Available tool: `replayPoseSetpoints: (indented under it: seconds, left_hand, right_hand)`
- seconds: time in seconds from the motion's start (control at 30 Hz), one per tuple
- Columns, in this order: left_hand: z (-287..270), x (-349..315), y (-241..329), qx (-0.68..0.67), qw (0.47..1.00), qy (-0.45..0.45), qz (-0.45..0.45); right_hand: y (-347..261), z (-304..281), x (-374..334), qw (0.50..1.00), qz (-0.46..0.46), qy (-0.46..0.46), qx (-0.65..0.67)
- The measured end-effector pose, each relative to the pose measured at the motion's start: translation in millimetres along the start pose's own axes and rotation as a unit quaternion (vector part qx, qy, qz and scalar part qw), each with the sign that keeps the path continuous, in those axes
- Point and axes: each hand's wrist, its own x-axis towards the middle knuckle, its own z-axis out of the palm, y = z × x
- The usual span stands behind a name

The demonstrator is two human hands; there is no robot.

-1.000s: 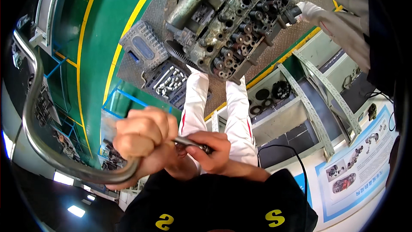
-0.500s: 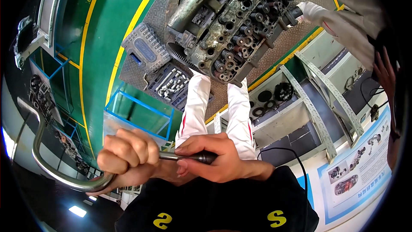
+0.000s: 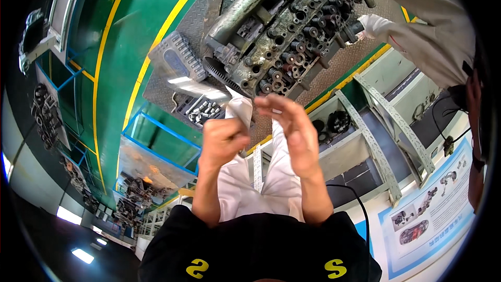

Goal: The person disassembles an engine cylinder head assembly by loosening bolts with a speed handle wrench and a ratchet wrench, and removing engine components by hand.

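Observation:
My left hand is closed in front of my lap, wrapped round a crank-shaped speed wrench. The wrench is smeared by motion; its bright streak crosses the tool cases beyond the hand. Close beside it, my right hand is raised and open, fingers stretched forward and apart from the wrench. Ahead of both hands stands a greasy engine with exposed valve springs and a toothed flywheel at its near left end.
Left of the engine lie a grey tool case and an open socket tray. A blue-framed stand is on the left, metal shelving on the right. Another person's light sleeve reaches to the engine's far right.
The wrench has swung from my lower left to ahead of me. My right hand has let go of its end and opened. Both hands have moved forward.

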Motion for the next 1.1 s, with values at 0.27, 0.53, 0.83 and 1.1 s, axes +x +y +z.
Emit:
replayPoseSetpoints:
  seconds: [0.27,0.53,0.83,1.1]
  left_hand:
    - [49.7,27.3,7.1,0.118,0.955,-0.075,0.261]
    - [49.7,71.8,61.6,0.239,0.948,0.07,0.2]
    - [62.8,82.8,-3.5,0.18,0.967,0.051,0.171]
    - [71.7,78.4,-21.2,0.198,0.966,0.014,0.165]
  right_hand:
    - [-110.9,22.2,58.3,0.979,-0.072,0.175,-0.078]
    - [-150.3,63.7,-6.3,0.947,-0.32,0.032,0.016]
    - [-71.2,74.3,11.2,0.938,-0.328,0.026,-0.113]
    - [-64.4,61.5,15.4,0.94,-0.304,0.124,-0.091]
